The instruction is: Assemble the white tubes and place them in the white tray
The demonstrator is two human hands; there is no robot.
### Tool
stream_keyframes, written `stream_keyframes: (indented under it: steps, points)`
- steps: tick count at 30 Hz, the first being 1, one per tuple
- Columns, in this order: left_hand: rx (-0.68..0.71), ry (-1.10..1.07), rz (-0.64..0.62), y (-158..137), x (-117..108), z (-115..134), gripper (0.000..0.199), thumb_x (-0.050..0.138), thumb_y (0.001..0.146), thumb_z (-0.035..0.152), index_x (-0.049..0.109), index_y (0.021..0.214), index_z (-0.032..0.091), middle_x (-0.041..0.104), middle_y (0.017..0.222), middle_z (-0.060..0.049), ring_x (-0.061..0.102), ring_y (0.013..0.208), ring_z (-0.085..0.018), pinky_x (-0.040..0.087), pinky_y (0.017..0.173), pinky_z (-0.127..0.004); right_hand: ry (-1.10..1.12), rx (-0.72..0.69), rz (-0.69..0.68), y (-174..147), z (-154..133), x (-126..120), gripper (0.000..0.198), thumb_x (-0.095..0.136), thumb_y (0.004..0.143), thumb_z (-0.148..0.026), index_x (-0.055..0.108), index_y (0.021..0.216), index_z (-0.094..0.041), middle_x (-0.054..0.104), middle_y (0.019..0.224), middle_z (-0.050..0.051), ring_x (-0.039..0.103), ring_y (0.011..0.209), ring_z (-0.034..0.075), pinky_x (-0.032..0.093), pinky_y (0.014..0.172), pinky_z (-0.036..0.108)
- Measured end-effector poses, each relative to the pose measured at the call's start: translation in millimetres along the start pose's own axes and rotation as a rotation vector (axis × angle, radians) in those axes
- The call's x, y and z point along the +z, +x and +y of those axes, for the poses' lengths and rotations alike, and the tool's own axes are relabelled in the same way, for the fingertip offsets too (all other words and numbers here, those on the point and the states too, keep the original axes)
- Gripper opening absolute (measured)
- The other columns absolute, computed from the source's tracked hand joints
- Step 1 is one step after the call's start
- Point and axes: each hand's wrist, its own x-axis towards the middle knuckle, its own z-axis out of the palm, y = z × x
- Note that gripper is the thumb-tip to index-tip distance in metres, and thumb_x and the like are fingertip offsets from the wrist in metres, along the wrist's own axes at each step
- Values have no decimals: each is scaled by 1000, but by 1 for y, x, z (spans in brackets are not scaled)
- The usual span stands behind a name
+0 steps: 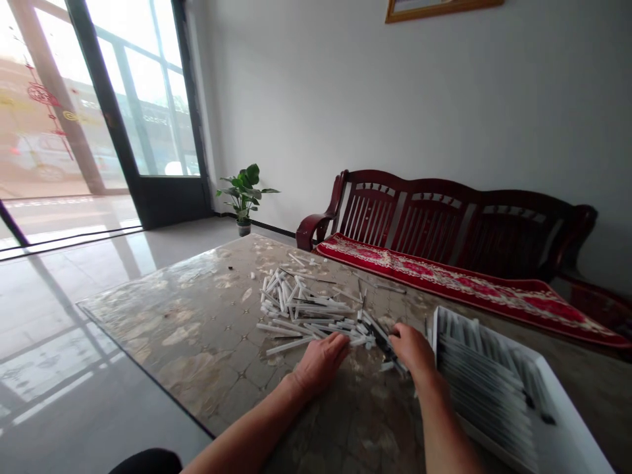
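Observation:
A loose pile of thin white translucent tubes (289,299), with black slender pieces among them, lies on the table. My left hand (323,359) rests at the pile's near edge, its fingers curled together against the tubes; what they hold is hidden. At the right end of the pile, my right hand (411,349) is closed beside a cluster of black pieces (382,339); its fingertips are partly hidden, and I cannot make out what is in them. Right of that hand, a white box (553,382) holds rows of similar tubes with dark parts, slightly blurred.
The table (197,355) has a patterned, glossy cover. Beyond it stands a dark red wooden bench (424,217) with a red patterned cushion (444,273). A potted plant (244,191) stands on the floor near the glass door (143,99) at left.

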Motion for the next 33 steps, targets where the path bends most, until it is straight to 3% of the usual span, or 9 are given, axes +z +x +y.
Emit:
stream_keyframes:
  steps: [4, 9, 16, 21, 26, 30, 33]
  points:
    - [-33, 113, -105, 3, 1, 1, 18, 47, 96, 24, 65, 98, 22, 74, 92, -6, 70, 81, -19, 50, 72, -25, -16, -9, -61, -1, -2, -2, 17, 56, 83, -26, 73, 87, -25, 77, 97, 5, 70, 94, 21, 41, 68, 24]
    - [-82, 141, -136, 5, 1, 2, 18, 49, 95, 22, 66, 100, 22, 75, 96, -7, 72, 86, -21, 52, 75, -27, -81, 9, -81, -6, -15, 1, 23, 55, 78, -16, 74, 91, -20, 76, 99, 13, 71, 97, 29, 45, 69, 29]
    - [-102, 89, -178, 7, 2, -1, 22, 48, 94, 22, 66, 107, 24, 75, 103, -7, 71, 93, -22, 52, 83, -29, -140, 24, -70, -11, -24, 3, 28, 56, 74, -11, 75, 91, -21, 77, 97, 15, 73, 94, 29, 49, 71, 31]
    - [-139, 83, -233, 11, 1, 1, 20, 49, 93, 23, 68, 100, 24, 75, 100, -8, 70, 94, -24, 50, 82, -30, -146, 18, -11, -13, -21, -5, 25, 50, 80, -16, 72, 91, -22, 76, 96, 14, 72, 91, 27, 46, 70, 31]
    - [-174, 64, -259, 28, 2, -2, 19, 48, 91, 21, 67, 94, 22, 73, 99, -8, 69, 92, -24, 49, 80, -30, 119, -9, 120, -8, -23, -17, 26, 42, 84, -21, 66, 96, -23, 76, 95, 8, 69, 86, 22, 43, 68, 27]
    - [-120, 79, -215, 34, 8, -13, 19, 48, 90, 22, 67, 97, 21, 73, 102, -10, 66, 99, -26, 48, 86, -33, 467, -59, 140, -7, -22, -23, 24, 41, 79, -24, 65, 85, -25, 73, 83, 0, 66, 82, 19, 43, 70, 24]
    - [-137, 27, -171, 34, 10, -20, 20, 48, 91, 23, 67, 97, 23, 73, 99, -8, 67, 96, -24, 49, 86, -32, 558, -112, 181, -14, -17, -23, 21, 44, 75, -28, 64, 78, -25, 71, 76, -1, 65, 77, 19, 43, 68, 25]
